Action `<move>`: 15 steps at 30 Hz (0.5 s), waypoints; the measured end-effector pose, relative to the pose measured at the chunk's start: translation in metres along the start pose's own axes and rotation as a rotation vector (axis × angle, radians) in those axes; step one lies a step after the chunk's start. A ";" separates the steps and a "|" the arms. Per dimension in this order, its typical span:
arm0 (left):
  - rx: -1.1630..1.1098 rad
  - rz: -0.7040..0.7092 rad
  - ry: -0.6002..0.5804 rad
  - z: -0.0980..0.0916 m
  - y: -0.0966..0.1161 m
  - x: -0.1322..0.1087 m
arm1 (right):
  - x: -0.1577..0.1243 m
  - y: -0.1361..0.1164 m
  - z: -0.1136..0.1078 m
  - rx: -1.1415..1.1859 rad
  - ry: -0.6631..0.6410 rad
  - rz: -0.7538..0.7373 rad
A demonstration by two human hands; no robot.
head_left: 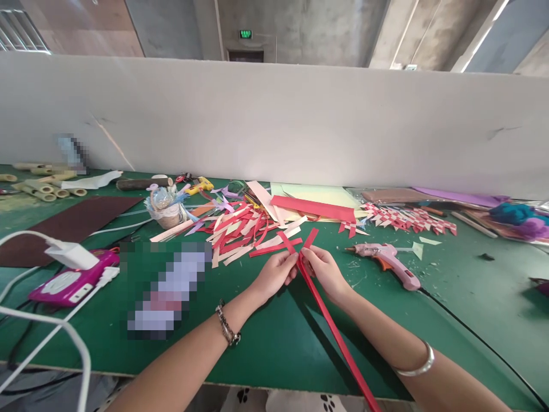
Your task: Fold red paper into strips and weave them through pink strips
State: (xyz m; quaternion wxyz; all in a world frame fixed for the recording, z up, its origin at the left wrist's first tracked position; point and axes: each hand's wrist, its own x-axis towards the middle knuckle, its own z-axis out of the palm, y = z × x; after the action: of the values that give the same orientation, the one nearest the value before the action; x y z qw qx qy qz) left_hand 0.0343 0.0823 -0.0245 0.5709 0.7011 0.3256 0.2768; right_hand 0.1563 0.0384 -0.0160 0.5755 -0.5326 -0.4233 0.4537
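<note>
Red paper strip (328, 317), apparently being folded
The left hand (275, 271) and right hand (325, 273) pinch it between them, two red ends (311, 237) splaying ahead; the next move likely needs steady alignment.

You can read "EXIT" on the small, glowing green rectangular sign (245, 34) before the grey concrete wall (317, 34); the characters above blur.

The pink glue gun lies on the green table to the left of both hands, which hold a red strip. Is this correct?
Wrong side: in the head view, the pink glue gun lies right of the left hand and right hand. The green table and red strip are correct.
</note>
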 end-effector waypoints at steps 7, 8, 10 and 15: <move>0.120 0.057 0.137 -0.002 0.001 -0.001 | -0.001 -0.004 0.001 -0.111 -0.109 -0.001; 0.138 0.066 0.162 -0.002 0.001 -0.001 | -0.001 -0.003 0.001 -0.135 -0.117 -0.010; 0.167 0.079 0.203 -0.002 0.001 -0.002 | 0.000 -0.002 0.000 -0.172 -0.120 -0.021; 0.183 0.085 0.204 -0.003 0.002 -0.002 | 0.001 0.000 -0.001 -0.174 -0.148 -0.020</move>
State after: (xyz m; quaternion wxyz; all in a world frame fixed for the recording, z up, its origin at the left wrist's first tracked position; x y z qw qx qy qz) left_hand 0.0307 0.0823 -0.0224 0.4562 0.7316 0.3759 0.3396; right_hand 0.1577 0.0393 -0.0163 0.4987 -0.5412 -0.5080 0.4475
